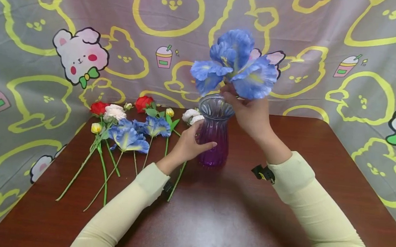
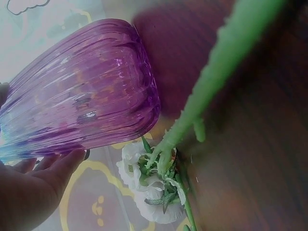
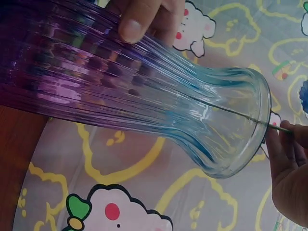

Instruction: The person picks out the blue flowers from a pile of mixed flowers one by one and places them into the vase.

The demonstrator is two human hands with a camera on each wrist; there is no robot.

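A ribbed glass vase (image 1: 214, 144), purple below and clear bluish at its flared mouth, stands upright on the table. My left hand (image 1: 188, 144) holds it from the left side, thumb across the front; the left wrist view also shows fingers along the vase's side. Above the rim, my right hand (image 1: 253, 118) pinches a blue iris (image 1: 237, 64) with large ruffled petals, just under its bloom. The right wrist view shows the thin stem (image 3: 231, 109) running through the mouth down into the glass, and the right fingertips (image 3: 288, 126) just outside the rim.
Left of the vase lie more blue irises (image 1: 128, 137), red flowers (image 1: 144, 103), white flowers (image 2: 154, 192), and small yellow buds (image 1: 96, 128), their green stems pointing toward the near side. A cartoon-printed cloth (image 1: 178, 25) hangs behind the brown table (image 1: 211, 225).
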